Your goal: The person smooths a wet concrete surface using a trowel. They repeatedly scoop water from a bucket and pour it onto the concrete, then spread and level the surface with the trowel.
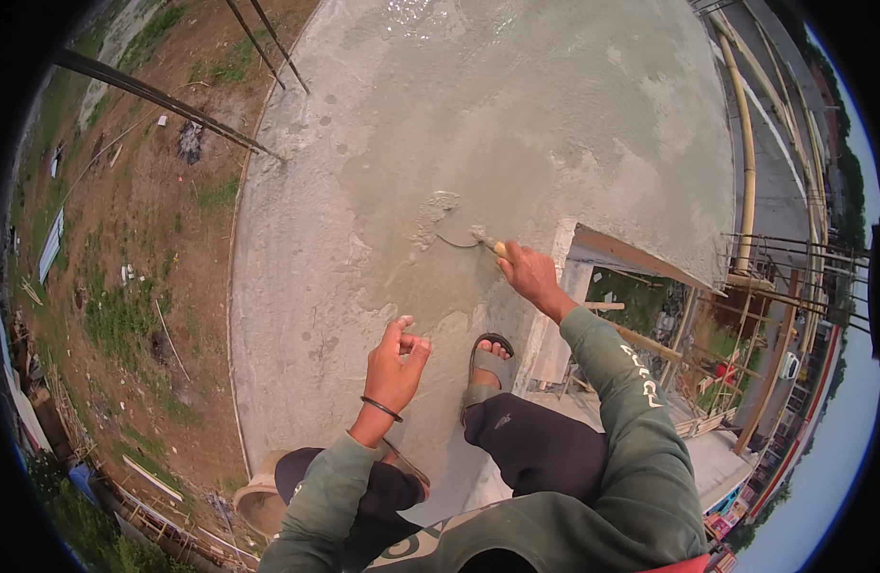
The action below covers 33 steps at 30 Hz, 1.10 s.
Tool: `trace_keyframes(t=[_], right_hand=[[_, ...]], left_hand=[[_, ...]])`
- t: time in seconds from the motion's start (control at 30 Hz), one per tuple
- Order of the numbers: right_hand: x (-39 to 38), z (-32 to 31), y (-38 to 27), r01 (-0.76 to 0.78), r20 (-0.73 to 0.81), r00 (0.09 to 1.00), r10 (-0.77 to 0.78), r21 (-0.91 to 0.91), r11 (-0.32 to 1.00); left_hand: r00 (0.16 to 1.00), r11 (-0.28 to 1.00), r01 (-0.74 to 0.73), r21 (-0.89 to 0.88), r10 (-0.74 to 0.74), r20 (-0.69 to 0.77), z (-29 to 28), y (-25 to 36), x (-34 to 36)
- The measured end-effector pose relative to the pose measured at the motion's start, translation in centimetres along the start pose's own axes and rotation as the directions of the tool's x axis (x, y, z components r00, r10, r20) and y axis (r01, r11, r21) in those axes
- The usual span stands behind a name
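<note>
My right hand (535,279) is closed round the wooden handle of a trowel (500,249). Its rounded blade rests on the wet concrete slab (459,143), with a small heap of wet mortar (438,212) along its far left side. My left hand (398,365) hovers over the slab to the left, fingers loosely bent and apart from the thumb, with nothing visible in it. A dark band circles that wrist. My sandalled feet stand on the slab, the right one (490,361) between my two hands.
A bucket (260,504) stands beside my left leg at the slab's edge. Steel bars (225,129) rise at the far left, above lower earth ground. Just right of my right hand is a rectangular opening (631,296); bamboo poles (745,181) and scaffolding stand beyond it.
</note>
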State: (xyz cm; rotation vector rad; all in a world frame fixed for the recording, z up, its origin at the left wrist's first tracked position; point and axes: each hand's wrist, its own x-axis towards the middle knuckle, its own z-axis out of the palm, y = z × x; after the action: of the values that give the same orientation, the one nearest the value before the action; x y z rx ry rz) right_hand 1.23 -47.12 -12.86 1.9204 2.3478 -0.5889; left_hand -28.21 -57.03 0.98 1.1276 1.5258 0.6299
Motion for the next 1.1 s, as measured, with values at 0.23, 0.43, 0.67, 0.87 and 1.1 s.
trace_keyframes(t=[0.23, 0.43, 0.67, 0.87, 1.1], right_hand=[[-1.5, -2.8, 4.1, -0.123, -0.266, 0.957, 0.116, -0.012, 0.992], [0.6, -3.2, 8.1, -0.685, -0.387, 0.639, 0.665, 0.108, 0.721], [4.6, -1.1, 2.1, -0.301, -0.237, 0.909, 0.343, 0.194, 0.934], [4.8, -2.1, 2.7, -0.520, -0.354, 0.719, 0.598, 0.295, 0.801], [7.1, -1.4, 1.6, -0.505, -0.277, 0.756, 0.593, 0.330, 0.797]], left_hand=[[0.998, 0.980, -0.068, 0.185, 0.067, 0.011, -2.8, -4.9, 7.7], [0.993, 0.977, -0.120, 0.176, 0.120, 0.012, -4.0, -5.3, 6.8], [0.988, 0.958, -0.156, 0.239, 0.147, 0.055, -4.6, -6.6, 5.7], [0.982, 0.955, -0.187, 0.231, 0.175, 0.070, -5.7, -7.3, 5.5], [0.990, 0.959, -0.140, 0.247, 0.127, 0.067, -6.2, -8.6, 6.1]])
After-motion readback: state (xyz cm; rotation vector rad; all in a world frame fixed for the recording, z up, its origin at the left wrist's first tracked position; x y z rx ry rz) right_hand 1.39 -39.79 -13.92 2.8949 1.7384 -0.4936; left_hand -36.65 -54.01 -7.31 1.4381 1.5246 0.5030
